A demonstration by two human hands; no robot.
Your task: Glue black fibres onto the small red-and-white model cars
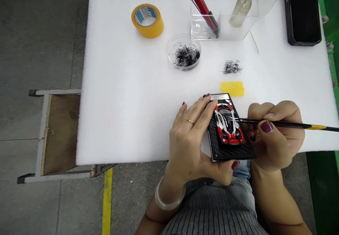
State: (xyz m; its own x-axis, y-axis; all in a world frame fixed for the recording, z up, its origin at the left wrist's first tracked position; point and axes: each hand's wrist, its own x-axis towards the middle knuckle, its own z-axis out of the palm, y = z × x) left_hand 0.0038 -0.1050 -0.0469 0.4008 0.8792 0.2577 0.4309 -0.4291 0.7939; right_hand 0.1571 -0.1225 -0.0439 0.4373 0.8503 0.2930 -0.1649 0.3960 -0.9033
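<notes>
A small red, white and black model car [228, 125] sits on a black textured base plate [229, 151] at the near edge of the white foam mat. My left hand [190, 141] grips that base from its left side, fingers over the top edge and thumb under the near edge. My right hand [274, 132] pinches a thin black brush with a yellow band [291, 124], its fine tip touching the car's roof.
On the white foam mat [127, 97] lie a yellow tape roll [147, 20], a clear dish of tiny black parts [183, 52], a loose pile of the same parts [232, 67], a yellow tape strip [232, 88], a clear box [222, 16] and a black device [302, 15].
</notes>
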